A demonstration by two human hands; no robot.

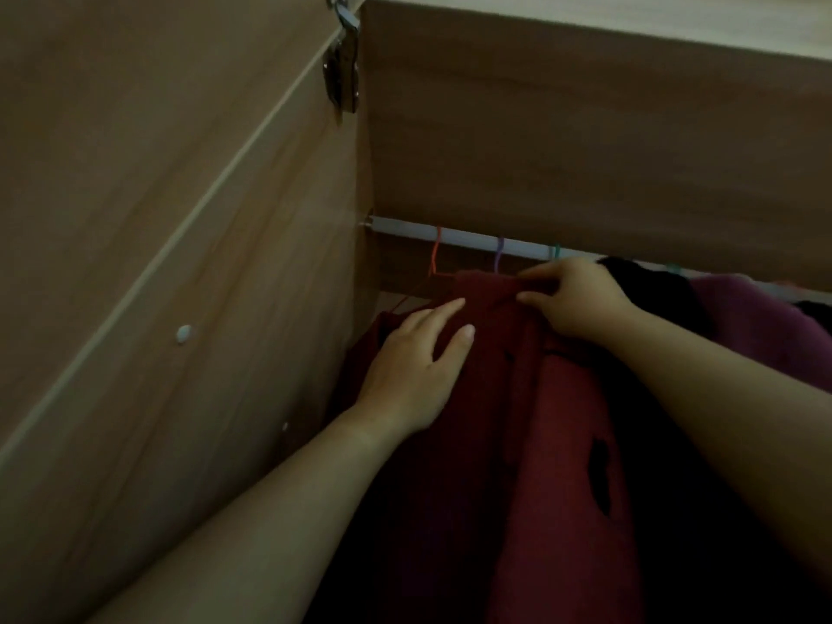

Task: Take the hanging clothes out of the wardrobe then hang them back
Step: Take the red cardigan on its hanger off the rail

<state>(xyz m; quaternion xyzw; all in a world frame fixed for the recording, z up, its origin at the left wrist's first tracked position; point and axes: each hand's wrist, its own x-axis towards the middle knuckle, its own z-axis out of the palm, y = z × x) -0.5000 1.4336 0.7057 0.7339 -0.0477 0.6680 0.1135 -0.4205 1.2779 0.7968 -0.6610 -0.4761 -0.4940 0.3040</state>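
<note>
The dark red garment hangs inside the wardrobe at the left end of the rail, close to the side panel. The right hand pinches the garment's top edge between thumb and curled fingers, just below the rail. The left hand lies flat on the cloth lower down, fingers straight and spread, gripping nothing. An orange hanger hook, a purple hook and a green hook sit on the rail above. A black garment and a magenta garment hang to the right. The open door with its metal hinge stands left.
</note>
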